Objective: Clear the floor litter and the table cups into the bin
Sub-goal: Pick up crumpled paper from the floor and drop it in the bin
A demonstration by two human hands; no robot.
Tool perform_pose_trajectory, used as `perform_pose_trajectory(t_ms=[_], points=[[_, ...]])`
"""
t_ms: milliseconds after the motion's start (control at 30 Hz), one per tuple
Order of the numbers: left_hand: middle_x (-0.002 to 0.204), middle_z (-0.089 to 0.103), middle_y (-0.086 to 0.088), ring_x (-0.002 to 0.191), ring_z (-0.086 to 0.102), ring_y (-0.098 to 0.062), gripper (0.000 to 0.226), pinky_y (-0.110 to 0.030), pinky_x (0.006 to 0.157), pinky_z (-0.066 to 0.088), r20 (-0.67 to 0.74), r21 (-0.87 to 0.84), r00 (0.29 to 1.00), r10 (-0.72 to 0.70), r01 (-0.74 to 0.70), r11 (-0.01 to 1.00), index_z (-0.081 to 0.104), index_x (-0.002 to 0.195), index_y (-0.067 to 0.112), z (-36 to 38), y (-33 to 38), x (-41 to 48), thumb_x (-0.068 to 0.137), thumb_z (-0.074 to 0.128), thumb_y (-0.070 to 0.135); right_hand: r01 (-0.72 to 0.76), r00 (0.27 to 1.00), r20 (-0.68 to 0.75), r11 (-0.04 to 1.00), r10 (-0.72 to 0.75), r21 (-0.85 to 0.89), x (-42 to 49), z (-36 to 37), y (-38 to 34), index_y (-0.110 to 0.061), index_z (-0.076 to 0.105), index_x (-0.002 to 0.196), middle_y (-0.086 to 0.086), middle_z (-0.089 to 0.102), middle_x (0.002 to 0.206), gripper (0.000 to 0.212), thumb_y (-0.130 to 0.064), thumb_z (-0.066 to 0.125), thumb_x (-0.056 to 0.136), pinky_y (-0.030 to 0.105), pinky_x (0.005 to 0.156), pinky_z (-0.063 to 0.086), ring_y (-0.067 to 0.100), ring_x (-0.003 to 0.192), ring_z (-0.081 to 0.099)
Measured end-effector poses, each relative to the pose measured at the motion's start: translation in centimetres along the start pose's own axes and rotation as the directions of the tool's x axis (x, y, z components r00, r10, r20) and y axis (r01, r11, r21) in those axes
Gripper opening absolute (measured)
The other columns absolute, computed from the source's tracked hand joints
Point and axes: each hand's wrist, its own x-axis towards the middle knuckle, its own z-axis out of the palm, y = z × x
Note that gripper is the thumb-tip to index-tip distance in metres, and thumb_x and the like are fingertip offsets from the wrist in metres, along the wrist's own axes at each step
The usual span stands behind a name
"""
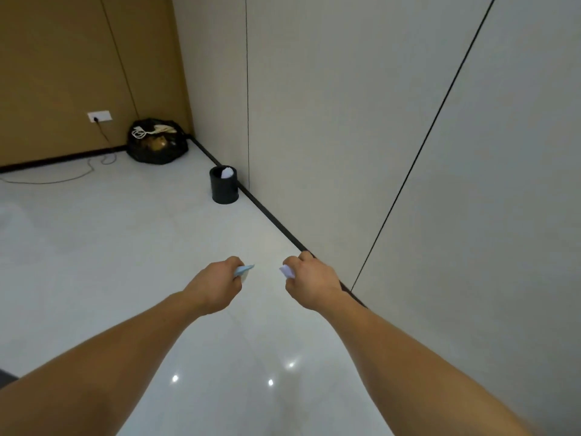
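Roughly midway, by the look of it: left grip (217, 286) curled round a flat blue scrap (243, 270), long axis pointing forward-right. The bin (224, 190) stands well ahead by the wall (314, 121), with white paper (226, 173) already inside. Right grip (309, 281) pinches a pale scrap (287, 271), tip pointing forward-left; both loads are over the floor (125, 247), not yet binned, and the rest of the job is out of view.
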Motion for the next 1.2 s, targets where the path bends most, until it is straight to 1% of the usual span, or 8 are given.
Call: perform_pose_trajectory(t_ms=[167, 367, 467, 600, 700, 967, 1100, 1200], points=[[0.081, 0.057, -0.001, 0.066, 0.054, -0.016, 0.014, -0.03, 0.055, 0.042, -0.092, -0.048, 0.994, -0.063, 0.059, 0.997, 0.052, 0.105, 0.017, -3.2, -2.9, 7.1, 0.096, 0.043, 0.02, 0.064, 0.997, 0.042, 0.998, -0.064, -0.008, 7.9, 0.7, -1.0, -0.021, 0.051, 0.127, 0.006, 0.05, 0.118, 0.032, -0.031, 0.036, 0.101, 0.032, 0.073, 0.043, 0.027, 0.094, 0.054], [0.091, 0.059, -0.005, 0.07, 0.054, -0.02, 0.017, -0.03, 0.058, 0.043, -0.087, -0.052, 0.992, -0.092, 0.087, 0.995, 0.051, 0.109, 0.016, -7.1, -8.9, 16.9, 0.096, 0.041, 0.02, 0.089, 0.995, 0.042, 0.995, -0.087, -0.035, 19.8, 0.0, -3.9, -0.023, 0.049, 0.13, 0.004, 0.049, 0.119, 0.033, -0.029, 0.038, 0.1, 0.032, 0.074, 0.043, 0.026, 0.099, 0.054], [0.091, 0.059, -0.005, 0.068, 0.053, -0.018, 0.016, -0.028, 0.053, 0.039, -0.091, -0.067, 0.991, -0.101, 0.096, 0.993, 0.051, 0.109, 0.018, -9.9, -11.6, 21.5, 0.096, 0.041, 0.02, 0.073, 0.996, 0.046, 0.996, -0.071, -0.048, 25.7, -0.6, -5.6, -0.021, 0.05, 0.126, 0.005, 0.049, 0.118, 0.03, -0.027, 0.04, 0.099, 0.031, 0.072, 0.042, 0.025, 0.094, 0.053], [0.089, 0.058, -0.005, 0.067, 0.052, -0.018, 0.016, -0.027, 0.053, 0.038, -0.086, -0.074, 0.991, -0.101, 0.095, 0.993, 0.051, 0.109, 0.018, -13.2, -15.5, 27.0, 0.096, 0.041, 0.019, 0.032, 0.999, 0.034, 0.999, -0.032, 0.012, 32.7, 0.3, -7.7, -0.021, 0.052, 0.124, 0.005, 0.05, 0.117, 0.029, -0.031, 0.037, 0.1, 0.03, 0.07, 0.041, 0.025, 0.089, 0.053], [0.09, 0.058, -0.005, 0.068, 0.052, -0.018, 0.017, -0.027, 0.052, 0.037, -0.072, -0.059, 0.99, -0.12, 0.116, 0.992, 0.051, 0.11, 0.018, -14.9, -18.0, 30.3, 0.096, 0.04, 0.02, 0.044, 0.995, 0.087, 0.999, -0.046, 0.018, 37.1, 1.3, -9.0, -0.02, 0.052, 0.121, 0.004, 0.051, 0.115, 0.03, -0.034, 0.034, 0.102, 0.031, 0.07, 0.041, 0.024, 0.086, 0.052], [0.094, 0.06, -0.006, 0.073, 0.055, -0.021, 0.019, -0.028, 0.058, 0.041, -0.043, -0.05, 0.981, -0.19, 0.188, 0.981, 0.051, 0.112, 0.019, -18.2, -23.4, 44.7, 0.097, 0.04, 0.021, 0.108, 0.99, 0.084, 0.994, -0.109, 0.019, 54.5, 1.8, -9.3, -0.02, 0.052, 0.114, 0.003, 0.05, 0.111, 0.023, -0.03, 0.038, 0.098, 0.03, 0.067, 0.039, 0.022, 0.077, 0.045], [0.092, 0.06, -0.007, 0.07, 0.053, -0.02, 0.019, -0.028, 0.056, 0.039, -0.064, -0.022, 0.978, -0.2, 0.199, 0.98, 0.051, 0.112, 0.018, -21.7, -24.5, 53.1, 0.098, 0.04, 0.021, 0.124, 0.99, 0.066, 0.991, -0.127, 0.042, 64.4, 0.5, -8.6, -0.021, 0.052, 0.116, 0.004, 0.051, 0.113, 0.025, -0.03, 0.037, 0.099, 0.029, 0.067, 0.037, 0.022, 0.079, 0.046], [0.091, 0.06, -0.007, 0.067, 0.051, -0.019, 0.018, -0.026, 0.054, 0.039, -0.084, -0.043, 0.971, -0.222, 0.219, 0.975, 0.051, 0.112, 0.017, -24.0, -25.2, 58.7, 0.098, 0.04, 0.021, 0.175, 0.983, 0.053, 0.983, -0.178, 0.05, 71.4, -0.9, -8.3, -0.021, 0.052, 0.113, 0.004, 0.05, 0.111, 0.023, -0.03, 0.036, 0.098, 0.031, 0.068, 0.041, 0.023, 0.081, 0.048]])
